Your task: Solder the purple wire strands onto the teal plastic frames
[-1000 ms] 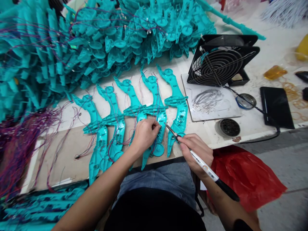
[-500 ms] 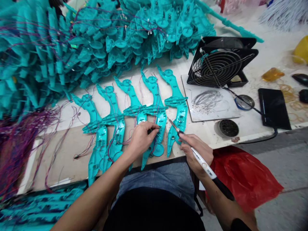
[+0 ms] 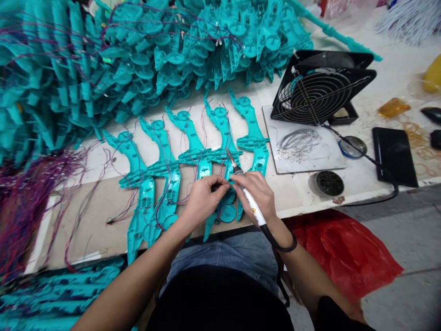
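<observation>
Several curved teal plastic pieces lie in a row on the table, with thin red and purple wires along them. My left hand is pinched over the second piece from the right; what its fingertips hold is too small to make out. My right hand is closed around a white and black soldering iron, whose metal tip points up and left above that same piece. The fingertips of both hands nearly meet over it. A round teal disc shows just below them.
A large pile of teal parts covers the back left. A black fan stands on the right behind a white board, near a round tin. Purple wires lie left; a red bag is below the table edge.
My right hand has moved left with the soldering iron, from beside the rightmost piece to next to my left hand. My left hand stays about where it was, still pinched.
</observation>
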The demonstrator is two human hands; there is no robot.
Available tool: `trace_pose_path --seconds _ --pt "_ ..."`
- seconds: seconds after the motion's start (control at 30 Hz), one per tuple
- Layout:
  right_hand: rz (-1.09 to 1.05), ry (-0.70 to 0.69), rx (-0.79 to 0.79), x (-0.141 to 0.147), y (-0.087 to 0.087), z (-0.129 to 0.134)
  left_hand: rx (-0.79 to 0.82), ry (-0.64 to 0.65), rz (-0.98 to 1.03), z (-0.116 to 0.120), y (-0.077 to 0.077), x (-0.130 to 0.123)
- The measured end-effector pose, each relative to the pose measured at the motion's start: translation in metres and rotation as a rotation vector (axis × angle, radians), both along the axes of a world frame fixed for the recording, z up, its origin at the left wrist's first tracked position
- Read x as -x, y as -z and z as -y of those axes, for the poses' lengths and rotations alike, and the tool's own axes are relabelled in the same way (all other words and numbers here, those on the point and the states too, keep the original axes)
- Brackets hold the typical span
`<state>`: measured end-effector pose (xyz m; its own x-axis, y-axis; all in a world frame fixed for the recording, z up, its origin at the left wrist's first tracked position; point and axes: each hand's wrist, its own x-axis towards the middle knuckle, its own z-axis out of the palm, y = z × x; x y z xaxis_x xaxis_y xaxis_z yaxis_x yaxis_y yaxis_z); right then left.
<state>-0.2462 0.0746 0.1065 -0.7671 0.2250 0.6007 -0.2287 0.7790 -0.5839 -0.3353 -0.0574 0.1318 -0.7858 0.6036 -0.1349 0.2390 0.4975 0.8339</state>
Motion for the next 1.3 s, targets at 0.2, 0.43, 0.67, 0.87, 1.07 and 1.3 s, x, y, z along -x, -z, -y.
trace_pose_path --seconds 0.2,0.43,0.67,0.87,1.07,1.3 --pt "-0.093 0.048 0.187 -0.035 -0.009 -0.008 0.123 -0.033 -0.076 -0.006 0.006 0.001" --pt "-0.082 0.081 0.299 -0.053 -0.008 -0.001 0.182 -0.054 -0.158 -0.009 0.011 0.001" --pt "-0.07 0.032 0.225 -0.048 -0.006 -0.003 0.227 -0.036 -0.19 -0.011 0.011 0.001" --pt "-0.109 0.003 0.193 -0.047 -0.002 -0.005 0.233 -0.064 -0.188 -0.012 0.011 0.0" --pt "-0.116 -0.003 0.165 -0.049 0.002 -0.005 0.219 -0.061 -0.179 -0.012 0.012 0.001" --pt "-0.096 0.007 0.167 -0.051 0.002 -0.004 0.22 -0.062 -0.167 -0.012 0.012 0.001"
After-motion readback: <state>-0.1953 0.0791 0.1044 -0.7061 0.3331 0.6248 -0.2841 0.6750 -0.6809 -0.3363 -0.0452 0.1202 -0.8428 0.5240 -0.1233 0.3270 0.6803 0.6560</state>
